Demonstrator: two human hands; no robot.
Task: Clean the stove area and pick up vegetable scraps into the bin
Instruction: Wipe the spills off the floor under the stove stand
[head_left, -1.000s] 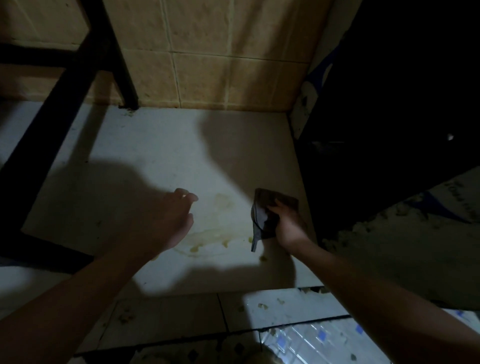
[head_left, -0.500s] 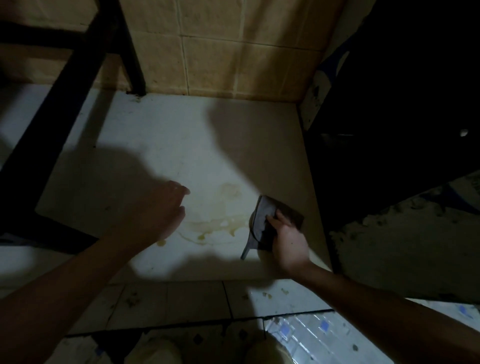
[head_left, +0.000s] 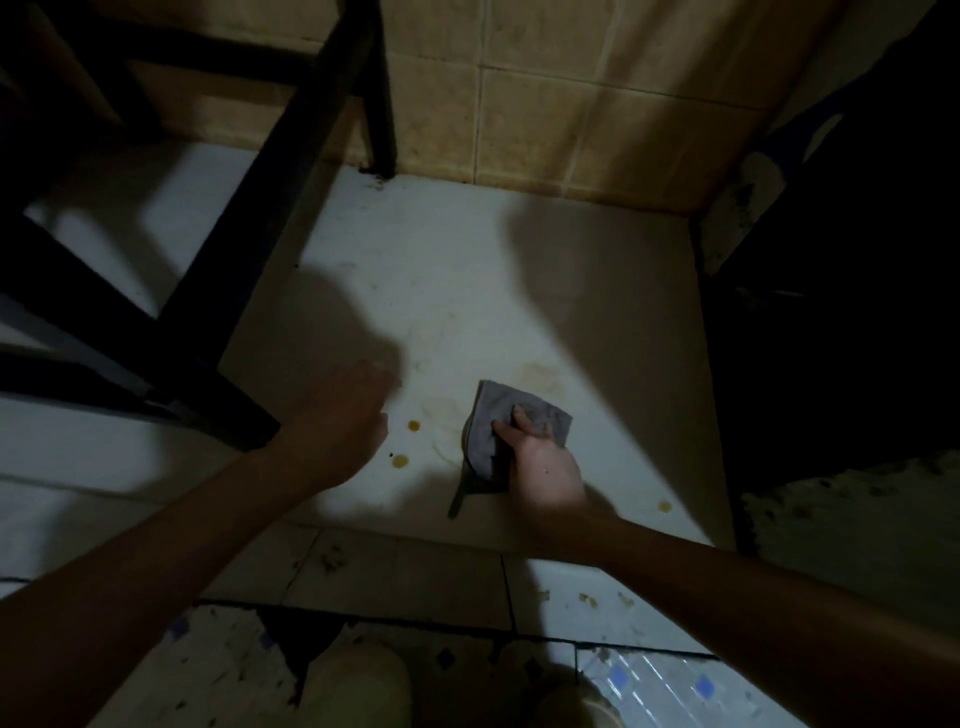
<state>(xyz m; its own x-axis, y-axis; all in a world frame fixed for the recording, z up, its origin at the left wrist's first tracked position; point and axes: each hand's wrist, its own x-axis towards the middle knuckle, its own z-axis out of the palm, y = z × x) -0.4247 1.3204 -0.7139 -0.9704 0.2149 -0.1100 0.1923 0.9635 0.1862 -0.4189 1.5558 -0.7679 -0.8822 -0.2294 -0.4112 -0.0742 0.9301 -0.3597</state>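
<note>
Closest in, two knees (head_left: 358, 686) in pale trousers, and just past them a tiled ledge (head_left: 405, 577) with small scraps (head_left: 587, 598) scattered over it. They sit below the right wrist, with more specks on the tiles under the left forearm.

Past the ledge is the white counter (head_left: 519, 291). The right hand (head_left: 545, 467) is palm down on a grey cloth (head_left: 496, 415), fingers bent over it and pressing it flat to the surface. So it's got hold of the cloth, and a thin tail of fabric trails out on the near side of the hand. The left hand (head_left: 337, 421) hangs over the counter a bit apart from the cloth. It's blurry, but the fingers look loosely curled with nothing in them.

Between the hands there are two yellow drops (head_left: 414, 426), and a third one sits off to the right of the right wrist. Just beyond the cloth there's a faint yellowish stain (head_left: 540, 374).

Further out, beyond the left hand, a black frame (head_left: 249, 260) stands on the counter, one leg going right back to the tan tiled wall (head_left: 545, 130). Beyond and right of the right hand it's just a dark bulk (head_left: 857, 260), way too dim to tell what it is.
</note>
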